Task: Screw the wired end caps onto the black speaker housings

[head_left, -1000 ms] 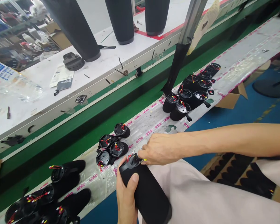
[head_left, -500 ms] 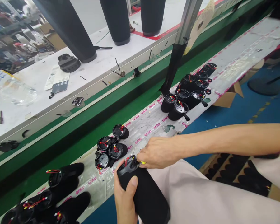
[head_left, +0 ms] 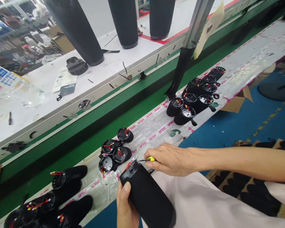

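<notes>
My left hand [head_left: 127,202] is wrapped round a black cloth-covered cylindrical speaker [head_left: 150,196], held tilted over my lap. Red wires show at its upper end, where a dark plastic end piece [head_left: 132,169] sits. In my right hand [head_left: 172,160] is a small tool with a yellow handle [head_left: 151,159]; its thin dark shaft points left, close to the speaker's top rim. Whether the tip touches the rim I cannot tell. Just beyond stands a small cluster of similar black speakers [head_left: 121,154], open-ended with red wires on top.
More wired speakers stand farther along the tape-covered bench [head_left: 142,126] and at lower left. A white shelf [head_left: 104,74] holds tall black cylinders [head_left: 123,25], a black cap [head_left: 76,66] and a clear plastic bottle [head_left: 26,93]. A metal post [head_left: 194,28] rises beside the bench.
My right hand has drawn back to the right from the speaker's rim, and the tool's yellow handle shows more. The speaker's end has turned slightly. The camera view has shifted a little.
</notes>
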Demonstrator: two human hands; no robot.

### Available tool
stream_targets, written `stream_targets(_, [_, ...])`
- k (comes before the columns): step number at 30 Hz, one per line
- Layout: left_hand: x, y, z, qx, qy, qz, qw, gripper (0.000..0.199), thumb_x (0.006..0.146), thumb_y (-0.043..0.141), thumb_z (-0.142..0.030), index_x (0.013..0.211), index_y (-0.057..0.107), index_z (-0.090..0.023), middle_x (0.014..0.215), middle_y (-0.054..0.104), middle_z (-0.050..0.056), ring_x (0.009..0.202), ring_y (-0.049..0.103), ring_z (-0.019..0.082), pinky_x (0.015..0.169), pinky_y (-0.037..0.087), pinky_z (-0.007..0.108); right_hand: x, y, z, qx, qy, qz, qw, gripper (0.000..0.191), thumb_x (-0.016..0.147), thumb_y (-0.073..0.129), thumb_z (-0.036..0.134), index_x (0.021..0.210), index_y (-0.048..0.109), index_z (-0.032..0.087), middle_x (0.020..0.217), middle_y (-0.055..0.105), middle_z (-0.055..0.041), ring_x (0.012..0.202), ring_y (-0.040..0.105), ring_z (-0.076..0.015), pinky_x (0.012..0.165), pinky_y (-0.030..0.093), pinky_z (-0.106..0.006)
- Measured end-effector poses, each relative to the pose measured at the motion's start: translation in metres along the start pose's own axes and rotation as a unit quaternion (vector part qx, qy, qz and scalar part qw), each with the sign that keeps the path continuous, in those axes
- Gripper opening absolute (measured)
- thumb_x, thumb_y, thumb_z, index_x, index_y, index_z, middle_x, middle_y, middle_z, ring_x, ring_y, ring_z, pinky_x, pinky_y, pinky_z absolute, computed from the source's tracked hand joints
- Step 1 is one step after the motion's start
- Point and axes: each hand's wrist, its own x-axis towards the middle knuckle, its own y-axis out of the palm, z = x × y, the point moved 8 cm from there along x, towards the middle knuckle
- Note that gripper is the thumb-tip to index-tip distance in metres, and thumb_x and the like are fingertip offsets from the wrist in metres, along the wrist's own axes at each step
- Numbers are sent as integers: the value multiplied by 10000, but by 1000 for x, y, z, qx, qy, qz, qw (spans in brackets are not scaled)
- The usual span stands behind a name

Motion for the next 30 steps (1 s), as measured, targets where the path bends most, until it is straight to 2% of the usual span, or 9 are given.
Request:
stream_targets(4, [-10, 7, -6, 15, 19, 14, 1000, 773, 726, 893, -563, 1401, 733, -222, 1100, 868, 143, 1151, 809, 439, 1013, 660, 535, -5, 7, 11, -28, 35, 28, 999, 238, 1148, 472, 370, 1232, 604, 189, 868, 746, -38, 716, 666, -228, 727, 423, -363])
stream_targets(8, [-14, 11, -7, 18, 24, 28, 999, 798, 710, 893, -589, 1406, 727, -237, 1207, 843, 153, 1186, 790, 437, 998, 665, 513, -5, 19, 23, -88, 18, 50, 995, 208, 1143, 511, 378, 1138, 608, 194, 862, 748, -39, 673, 654, -220, 668, 377, -355])
stream_targets(13, [-15, -5, -10, 61, 19, -13, 998, 893, 696, 967, -536, 1476, 637, -253, 1198, 843, 98, 1123, 800, 330, 947, 660, 375, -4, 26, 33, -173, -9, 32, 984, 215, 1155, 524, 363, 1078, 604, 178, 847, 734, -34, 602, 584, -179, 606, 302, -345])
stream_targets(16, [-16, -13, -15, 88, 41, -44, 994, 918, 679, 996, -540, 1458, 628, -222, 1193, 843, 107, 1098, 803, 317, 925, 655, 356, -3, 31, 36, -198, -33, 27, 979, 203, 1155, 518, 343, 1077, 598, 174, 815, 711, -25, 592, 571, -181, 583, 261, -354])
stream_targets(25, [-20, -21, -28, 178, 99, -99, 974, 842, 677, 973, -594, 1391, 683, -254, 1223, 793, 104, 1202, 751, 391, 1030, 616, 487, -5, 42, 42, -254, -58, -11, 965, 205, 1170, 416, 278, 1080, 570, 179, 796, 671, -21, 565, 559, -193, 563, 214, -384])
stream_targets(27, [-21, -24, -31, 211, 114, -119, 964, 843, 685, 957, -617, 1396, 677, -259, 1240, 776, 108, 1214, 731, 399, 1055, 594, 522, -8, 45, 46, -268, -48, -30, 962, 182, 1144, 398, 201, 1058, 558, 186, 787, 644, -23, 571, 555, -202, 559, 230, -386])
stream_targets(30, [-23, -27, -35, 259, 128, -145, 946, 855, 684, 944, -636, 1401, 653, -273, 1257, 746, 109, 1212, 699, 413, 1083, 553, 582, -9, 49, 53, -290, -25, -27, 956, 174, 1014, 460, 47, 1016, 557, 191, 797, 618, -35, 606, 572, -215, 550, 272, -380])
